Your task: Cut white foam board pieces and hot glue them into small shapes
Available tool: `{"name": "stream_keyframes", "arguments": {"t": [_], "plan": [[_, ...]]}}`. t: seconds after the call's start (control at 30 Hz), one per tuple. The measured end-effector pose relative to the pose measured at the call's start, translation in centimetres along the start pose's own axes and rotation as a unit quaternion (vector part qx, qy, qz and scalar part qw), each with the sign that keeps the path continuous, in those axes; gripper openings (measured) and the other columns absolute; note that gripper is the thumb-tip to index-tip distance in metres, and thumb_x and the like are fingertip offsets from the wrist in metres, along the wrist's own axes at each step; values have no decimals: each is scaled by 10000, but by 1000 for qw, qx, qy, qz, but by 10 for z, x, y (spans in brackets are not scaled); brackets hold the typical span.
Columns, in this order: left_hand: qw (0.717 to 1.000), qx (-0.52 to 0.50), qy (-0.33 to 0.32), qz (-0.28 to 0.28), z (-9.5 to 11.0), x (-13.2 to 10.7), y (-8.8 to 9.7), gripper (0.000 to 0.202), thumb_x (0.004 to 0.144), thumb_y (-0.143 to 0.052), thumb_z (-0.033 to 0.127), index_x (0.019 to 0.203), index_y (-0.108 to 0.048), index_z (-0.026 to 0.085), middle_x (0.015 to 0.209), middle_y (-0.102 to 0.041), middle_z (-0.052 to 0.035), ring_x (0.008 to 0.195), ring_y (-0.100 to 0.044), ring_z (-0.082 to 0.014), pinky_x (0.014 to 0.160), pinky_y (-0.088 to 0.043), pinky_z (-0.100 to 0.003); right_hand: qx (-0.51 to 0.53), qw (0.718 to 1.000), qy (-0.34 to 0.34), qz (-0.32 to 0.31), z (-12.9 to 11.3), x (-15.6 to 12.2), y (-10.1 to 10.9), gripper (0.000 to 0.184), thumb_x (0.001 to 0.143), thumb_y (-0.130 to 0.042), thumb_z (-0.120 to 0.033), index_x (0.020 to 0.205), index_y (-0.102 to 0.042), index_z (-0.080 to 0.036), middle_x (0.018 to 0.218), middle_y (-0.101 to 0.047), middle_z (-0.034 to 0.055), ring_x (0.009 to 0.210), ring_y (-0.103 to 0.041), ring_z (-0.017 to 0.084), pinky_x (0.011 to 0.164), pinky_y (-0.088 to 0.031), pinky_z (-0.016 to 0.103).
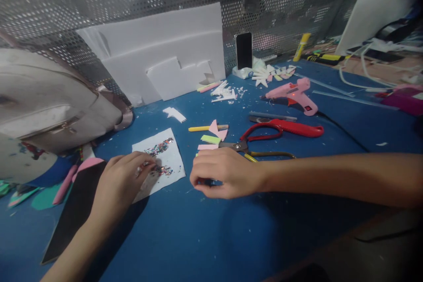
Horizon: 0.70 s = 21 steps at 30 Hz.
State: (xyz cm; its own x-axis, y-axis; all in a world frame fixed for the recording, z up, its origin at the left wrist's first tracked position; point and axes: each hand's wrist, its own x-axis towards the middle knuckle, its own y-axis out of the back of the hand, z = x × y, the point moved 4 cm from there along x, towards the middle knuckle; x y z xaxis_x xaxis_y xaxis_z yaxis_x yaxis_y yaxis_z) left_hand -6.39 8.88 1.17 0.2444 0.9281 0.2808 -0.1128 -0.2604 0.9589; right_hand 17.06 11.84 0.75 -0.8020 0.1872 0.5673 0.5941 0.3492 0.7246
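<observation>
A white paper sheet (176, 158) lies on the blue table, with shiny multicoloured glitter flakes (161, 146) heaped on it. My left hand (124, 176) reaches over the sheet's left side, fingertips pinched together among the flakes, with sparkling bits around them. Just right of the paper, my right hand (224, 172) rests low over the table. Its fingers curl in toward the thumb, and whatever they hold, if anything, is hidden. Behind that hand lie red-handled scissors (264, 132), a light green paper strip (210, 139) and pink paper scraps (216, 129).
A pink glue gun (294, 94) lies at the right with its cord trailing. A phone (243, 50) stands at the back beside white paper cutouts (264, 75). White boards (158, 53) lean against the mesh wall. A bag (53, 97) and dark flat panel (72, 211) occupy the left.
</observation>
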Motion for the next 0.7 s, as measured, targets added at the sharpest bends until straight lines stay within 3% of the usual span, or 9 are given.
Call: {"name": "stream_keyframes", "arguments": {"t": [0.43, 0.57, 0.7], "plan": [[999, 31, -11, -18, 2, 3, -6, 188, 924, -415, 258, 890, -592, 203, 951, -658, -68, 855, -622, -236, 777, -404, -371, -5, 1000, 1, -2, 1, 0, -2, 93, 929, -486, -188, 870, -557, -179, 811, -596, -8, 775, -470, 115, 714, -378, 255], [1000, -4, -5, 23, 3, 3, -2, 134, 907, -450, 259, 890, -568, 197, 926, -647, -69, 788, -610, -219, 730, -418, -354, -3, 1000, 0, -1, 1, 0, -1, 98, 931, -483, -187, 868, -558, -180, 810, -599, 0, 773, -472, 121, 722, -377, 262], [992, -79, 62, 72, 5, 0, 6, 103, 881, -536, 299, 874, -586, 209, 807, -638, -19, 727, -601, -188, 683, -427, -306, -2, 1000, 1, -2, 1, 0, -1, 95, 931, -489, -191, 869, -560, -179, 809, -604, 2, 773, -477, 125, 728, -377, 261]]}}
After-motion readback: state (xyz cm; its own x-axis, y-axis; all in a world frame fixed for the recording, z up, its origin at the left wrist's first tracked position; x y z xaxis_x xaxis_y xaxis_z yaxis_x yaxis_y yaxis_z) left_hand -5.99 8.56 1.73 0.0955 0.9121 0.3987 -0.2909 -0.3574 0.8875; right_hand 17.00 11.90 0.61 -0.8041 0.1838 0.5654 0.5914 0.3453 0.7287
